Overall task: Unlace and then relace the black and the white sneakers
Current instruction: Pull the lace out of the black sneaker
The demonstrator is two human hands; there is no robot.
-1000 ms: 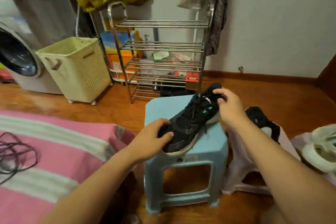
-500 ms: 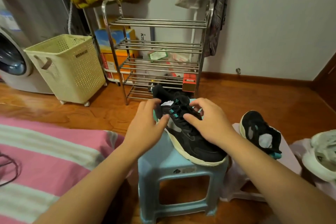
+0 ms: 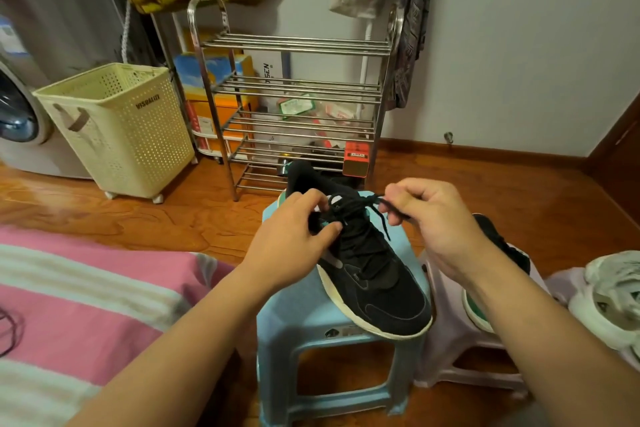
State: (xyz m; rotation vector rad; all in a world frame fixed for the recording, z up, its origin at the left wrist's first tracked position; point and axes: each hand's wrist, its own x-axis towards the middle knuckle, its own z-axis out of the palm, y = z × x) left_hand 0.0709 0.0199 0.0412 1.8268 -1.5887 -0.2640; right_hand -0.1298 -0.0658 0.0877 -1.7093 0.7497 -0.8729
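A black sneaker (image 3: 377, 281) with a cream sole lies on a light blue stool (image 3: 311, 326), toe toward me and to the right. My left hand (image 3: 294, 239) grips the shoe's collar beside the tongue, thumb on the laces. My right hand (image 3: 426, 218) pinches a black lace (image 3: 367, 203) near the top eyelets and holds it taut to the right. The second black sneaker (image 3: 502, 246) sits on a pale stool to the right, partly hidden by my right arm. White sneakers (image 3: 613, 291) lie at the far right edge.
A metal shoe rack (image 3: 294, 107) stands behind the stool, with a cream laundry basket (image 3: 117, 128) and a washing machine (image 3: 20, 114) to its left. A pink striped bed cover (image 3: 86, 305) fills the lower left, a dark cord (image 3: 10, 333) on it.
The black sneaker was turned round on the stool, so its toe now faces me. Both hands moved to the top of the shoe, and my right hand took hold of a lace.
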